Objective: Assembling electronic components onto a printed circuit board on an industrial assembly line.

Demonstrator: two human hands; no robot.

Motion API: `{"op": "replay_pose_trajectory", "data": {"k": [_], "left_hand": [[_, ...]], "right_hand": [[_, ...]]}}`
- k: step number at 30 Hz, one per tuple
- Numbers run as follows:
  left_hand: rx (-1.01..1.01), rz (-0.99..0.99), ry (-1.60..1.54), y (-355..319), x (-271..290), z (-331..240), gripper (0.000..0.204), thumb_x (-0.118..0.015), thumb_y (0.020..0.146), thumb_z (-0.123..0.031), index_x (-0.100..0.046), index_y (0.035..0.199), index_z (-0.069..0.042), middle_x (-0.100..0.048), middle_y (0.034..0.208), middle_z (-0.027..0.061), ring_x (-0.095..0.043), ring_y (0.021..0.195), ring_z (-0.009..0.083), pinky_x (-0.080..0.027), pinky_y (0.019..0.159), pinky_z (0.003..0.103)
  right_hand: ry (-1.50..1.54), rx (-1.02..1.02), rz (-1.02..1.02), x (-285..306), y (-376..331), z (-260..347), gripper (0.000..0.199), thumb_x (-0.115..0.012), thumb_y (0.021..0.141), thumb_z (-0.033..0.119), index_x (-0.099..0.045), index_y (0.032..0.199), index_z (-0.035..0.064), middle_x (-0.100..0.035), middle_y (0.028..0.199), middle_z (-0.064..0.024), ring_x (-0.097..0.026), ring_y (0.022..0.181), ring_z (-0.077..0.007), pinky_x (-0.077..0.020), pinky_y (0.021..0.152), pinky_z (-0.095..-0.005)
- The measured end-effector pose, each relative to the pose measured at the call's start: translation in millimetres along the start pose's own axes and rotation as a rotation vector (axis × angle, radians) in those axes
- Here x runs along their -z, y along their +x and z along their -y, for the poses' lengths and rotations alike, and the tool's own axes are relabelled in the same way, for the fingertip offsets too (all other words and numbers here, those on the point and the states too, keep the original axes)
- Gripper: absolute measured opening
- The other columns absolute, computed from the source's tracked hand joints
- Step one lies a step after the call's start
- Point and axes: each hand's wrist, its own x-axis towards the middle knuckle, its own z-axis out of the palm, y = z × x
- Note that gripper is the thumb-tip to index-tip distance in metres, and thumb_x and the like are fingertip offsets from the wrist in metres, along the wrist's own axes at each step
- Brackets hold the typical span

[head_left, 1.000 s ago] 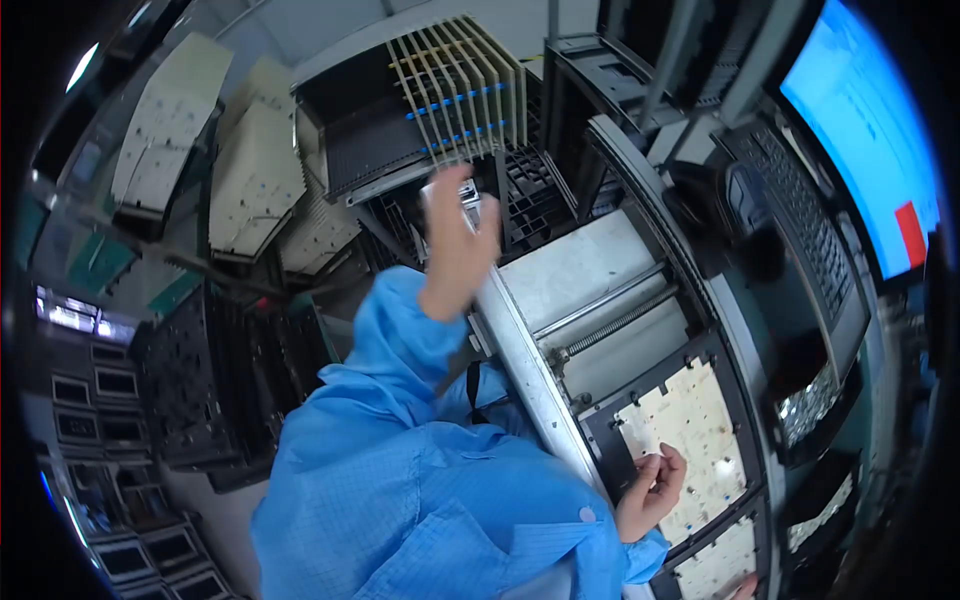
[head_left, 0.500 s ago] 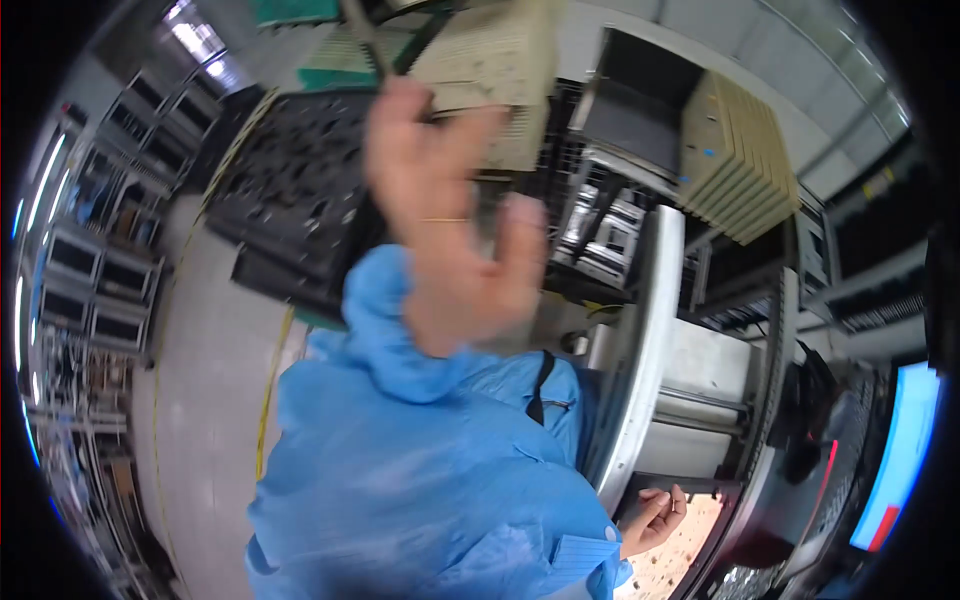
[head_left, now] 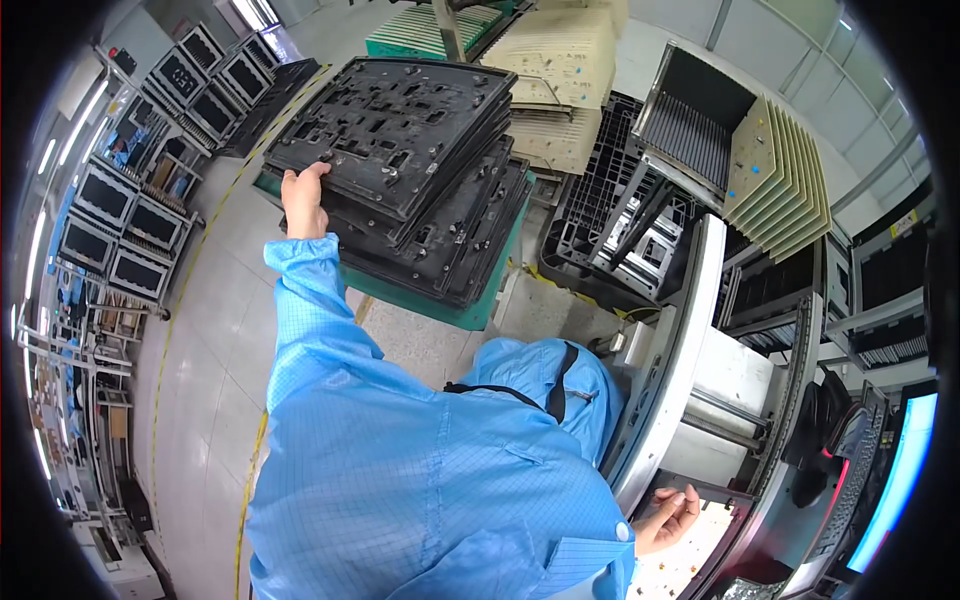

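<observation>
A stack of black trays (head_left: 405, 150) sits in the upper centre of the frame on a green base (head_left: 470, 310), and the left hand (head_left: 303, 198) is closed over the near left edge of the top tray, fingers curled on its rim. To the right of the stack stands a black plastic crate (head_left: 600, 240), then a rack of cream panels (head_left: 780, 180) fanned out at upper right; cream boards (head_left: 560, 75) lie stacked behind the trays. Framed dark trays (head_left: 130, 220) line the floor along the left rim. The blue sleeve and coat (head_left: 420, 470) fill the lower centre and hide the floor beneath. The right hand (head_left: 668, 518), at lower right, rests half open with fingers loosely bent on the edge of a pale perforated board (head_left: 690, 560) in the machine bed; whether it grips the board cannot be told, as the sleeve cuts off the palm. A lit blue screen (head_left: 900, 480) is cut by the right rim. Half a second ago the left hand was raised, blurred, before the camera; now it has reached the tray stack.
</observation>
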Motion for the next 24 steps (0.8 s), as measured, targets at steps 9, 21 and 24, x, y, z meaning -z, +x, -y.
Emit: {"op": "replay_pose_trajectory", "data": {"k": [9,21,24], "left_hand": [[-0.327,-0.002,-0.672,-85.4,-54.1,-69.3,0.079,-0.057,0.076,0.013,-0.027,0.145,-0.014,-0.055,0.116,0.0160,-0.063,0.085,0.0278,-0.060,0.076,0.047],[-0.190,0.348,-0.654,-205.9,-96.8,-109.2,0.077,-0.051,0.071,0.001,-0.035,0.146,-0.009,-0.055,0.125,0.0200,-0.065,0.099,0.0337,-0.062,0.065,0.044],[-0.110,0.479,-0.541,-222.6,-108.0,-105.3,0.070,-0.053,0.075,-0.014,-0.040,0.143,-0.008,-0.062,0.118,0.0272,-0.068,0.082,0.0320,-0.058,0.066,0.037]], "right_hand": [[-0.001,0.028,-0.003,-5.1,2.4,-0.4,0.019,-0.058,0.100,0.013,-0.060,0.116,0.0029,-0.057,0.078,-0.0025,-0.050,0.072,-0.0086,-0.0366,0.065,-0.0212],[-0.169,0.076,-0.013,18.5,-12.1,30.9,0.021,-0.054,0.102,0.015,-0.057,0.120,0.0038,-0.057,0.081,-0.0038,-0.052,0.076,-0.0103,-0.0419,0.070,-0.0256],[-0.119,0.111,-0.001,-4.0,-15.9,58.1,0.022,-0.054,0.100,0.009,-0.056,0.122,0.0039,-0.060,0.089,-0.0049,-0.055,0.082,-0.0116,-0.0466,0.078,-0.0266]]}}
